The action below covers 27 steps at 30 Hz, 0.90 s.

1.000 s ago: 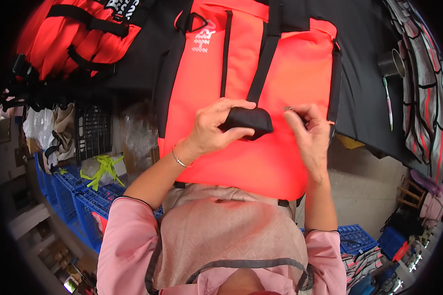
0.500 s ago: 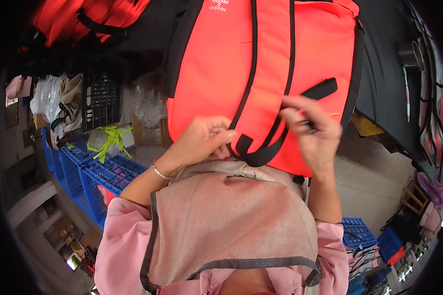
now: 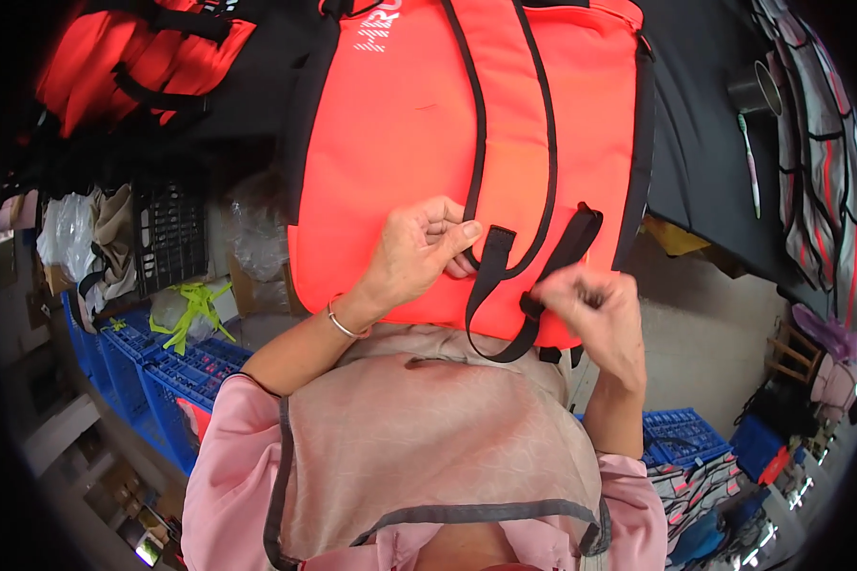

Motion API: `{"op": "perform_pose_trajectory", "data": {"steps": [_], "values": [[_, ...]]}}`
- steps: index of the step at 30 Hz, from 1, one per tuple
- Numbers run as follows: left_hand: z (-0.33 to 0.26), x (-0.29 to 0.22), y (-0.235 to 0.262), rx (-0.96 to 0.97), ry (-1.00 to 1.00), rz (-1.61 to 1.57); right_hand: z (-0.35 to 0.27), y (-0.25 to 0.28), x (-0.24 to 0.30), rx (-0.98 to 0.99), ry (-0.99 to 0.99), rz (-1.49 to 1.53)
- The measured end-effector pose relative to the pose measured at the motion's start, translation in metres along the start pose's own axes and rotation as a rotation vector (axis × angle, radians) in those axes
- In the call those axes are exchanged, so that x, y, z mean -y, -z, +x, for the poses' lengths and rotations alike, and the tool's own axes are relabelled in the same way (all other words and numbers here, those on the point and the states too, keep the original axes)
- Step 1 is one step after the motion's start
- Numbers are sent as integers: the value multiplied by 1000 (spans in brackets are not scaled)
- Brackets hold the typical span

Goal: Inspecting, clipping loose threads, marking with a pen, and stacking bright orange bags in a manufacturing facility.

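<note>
Seen from above, an orange backpack (image 3: 400, 162) with black trim lies on a black tabletop, its lower end hanging over the near edge toward the person, with blue crates (image 3: 152, 366) on the floor at the left. The left hand (image 3: 414, 252) pinches the flat end of a black webbing strap (image 3: 493, 276) against the pack's lower panel, while the right hand (image 3: 595, 309) is clenched around the same strap where it loops back up, though motion blur hides the fingertips. The strap looks slack and slightly twisted, so a hard tug by the right hand could likely slip it from the left pinch or drag the overhanging pack off the near edge.
</note>
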<state>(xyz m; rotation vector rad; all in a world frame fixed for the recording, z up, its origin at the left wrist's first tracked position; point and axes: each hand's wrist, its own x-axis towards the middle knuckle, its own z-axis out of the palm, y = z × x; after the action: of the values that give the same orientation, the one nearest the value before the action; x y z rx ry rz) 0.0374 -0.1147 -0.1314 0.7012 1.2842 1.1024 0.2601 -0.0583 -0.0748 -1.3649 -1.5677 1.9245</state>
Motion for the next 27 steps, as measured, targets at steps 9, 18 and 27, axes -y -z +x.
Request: {"op": "perform_pose_trajectory", "data": {"steps": [9, 18, 27], "values": [[-6, -9, -14, 82, 153, -132, 34, -13, -5, -210, 0, -119], [-8, 5, -29, 196, -11, -122, 37, -18, -7, -285, 30, -115], [-4, 2, -34, 153, -1, -119, 11, -9, -1, -531, 363, -281]]}}
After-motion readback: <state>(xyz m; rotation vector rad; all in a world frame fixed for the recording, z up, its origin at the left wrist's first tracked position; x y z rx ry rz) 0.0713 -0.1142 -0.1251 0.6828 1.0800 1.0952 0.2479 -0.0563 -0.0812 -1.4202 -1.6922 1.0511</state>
